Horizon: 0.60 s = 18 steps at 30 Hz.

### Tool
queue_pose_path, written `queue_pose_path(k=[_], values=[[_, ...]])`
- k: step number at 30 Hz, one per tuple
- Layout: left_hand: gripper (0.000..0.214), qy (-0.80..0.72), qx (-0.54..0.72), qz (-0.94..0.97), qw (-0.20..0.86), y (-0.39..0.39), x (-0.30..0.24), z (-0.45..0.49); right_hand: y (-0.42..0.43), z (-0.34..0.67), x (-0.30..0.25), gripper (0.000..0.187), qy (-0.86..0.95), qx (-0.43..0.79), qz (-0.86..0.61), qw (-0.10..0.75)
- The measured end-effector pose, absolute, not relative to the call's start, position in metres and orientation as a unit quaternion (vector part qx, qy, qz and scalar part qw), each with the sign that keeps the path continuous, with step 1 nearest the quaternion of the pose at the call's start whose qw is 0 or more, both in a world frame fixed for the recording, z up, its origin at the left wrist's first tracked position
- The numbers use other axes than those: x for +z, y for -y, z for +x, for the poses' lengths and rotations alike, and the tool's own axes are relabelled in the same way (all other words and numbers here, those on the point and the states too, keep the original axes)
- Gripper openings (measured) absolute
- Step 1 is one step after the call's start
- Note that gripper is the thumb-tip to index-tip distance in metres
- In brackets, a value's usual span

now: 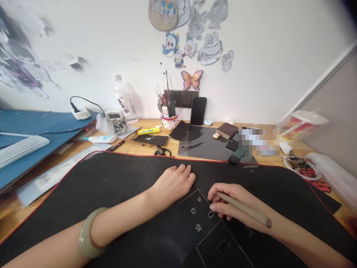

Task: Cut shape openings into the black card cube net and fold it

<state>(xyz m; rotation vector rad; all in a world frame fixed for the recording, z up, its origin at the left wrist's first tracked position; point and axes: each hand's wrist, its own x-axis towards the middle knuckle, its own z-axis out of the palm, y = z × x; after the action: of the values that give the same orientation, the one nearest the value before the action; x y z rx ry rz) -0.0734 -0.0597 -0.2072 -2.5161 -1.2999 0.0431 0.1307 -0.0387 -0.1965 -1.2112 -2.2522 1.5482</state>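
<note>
Black paper with light outlines of a triangle, a hexagon, an oval and a star lies on the black mat. A rectangle outline sits lower on the sheet, and pale straight lines divide it. My left hand rests palm down by the sheet's upper end, its fingers laid against the surface. In my right hand is a thick grey-brown pen, slanted with its rear end toward me. My fingers hide its tip, close to the oval.
Black scissors, a yellow glue stick, a pen cup and a phone stand or lie beyond the mat. A water bottle is back left. Plastic packaging and a round container are at right.
</note>
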Motion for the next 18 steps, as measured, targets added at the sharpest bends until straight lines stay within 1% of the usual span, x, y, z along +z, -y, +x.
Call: queue_pose_path(k=[2,4,6,10,11,13,15,16,18], values=[[0.016,0.458,0.001,-0.878,0.137,0.058,-0.199,-0.08,0.041,0.131,-0.202,0.008,0.769,0.485,-0.403,0.109],[0.017,0.462,-0.032,-0.877,0.127,0.061,-0.19,-0.085,0.044,0.129,-0.206,0.01,0.762,0.487,-0.405,0.136],[0.018,0.472,-0.079,-0.871,0.108,0.066,-0.179,-0.087,0.048,0.124,-0.205,0.012,0.705,0.531,-0.44,0.168],[0.021,0.488,-0.133,-0.86,0.065,0.074,-0.168,-0.084,0.06,0.109,-0.194,0.019,0.543,0.599,-0.52,0.275],[0.022,0.486,-0.13,-0.862,0.053,0.076,-0.169,-0.082,0.061,0.106,-0.192,0.02,0.523,0.613,-0.523,0.276],[0.024,0.476,-0.108,-0.872,0.029,0.078,-0.177,-0.077,0.061,0.105,-0.19,0.022,0.53,0.625,-0.523,0.236],[0.029,0.457,-0.083,-0.885,0.018,0.081,-0.19,-0.073,0.055,0.108,-0.19,0.029,0.597,0.566,-0.532,0.201],[0.031,0.448,-0.075,-0.89,0.019,0.082,-0.197,-0.072,0.049,0.112,-0.19,0.034,0.639,0.511,-0.537,0.204],[0.032,0.437,-0.067,-0.896,0.033,0.084,-0.209,-0.07,0.037,0.118,-0.19,0.039,0.703,0.397,-0.536,0.246]])
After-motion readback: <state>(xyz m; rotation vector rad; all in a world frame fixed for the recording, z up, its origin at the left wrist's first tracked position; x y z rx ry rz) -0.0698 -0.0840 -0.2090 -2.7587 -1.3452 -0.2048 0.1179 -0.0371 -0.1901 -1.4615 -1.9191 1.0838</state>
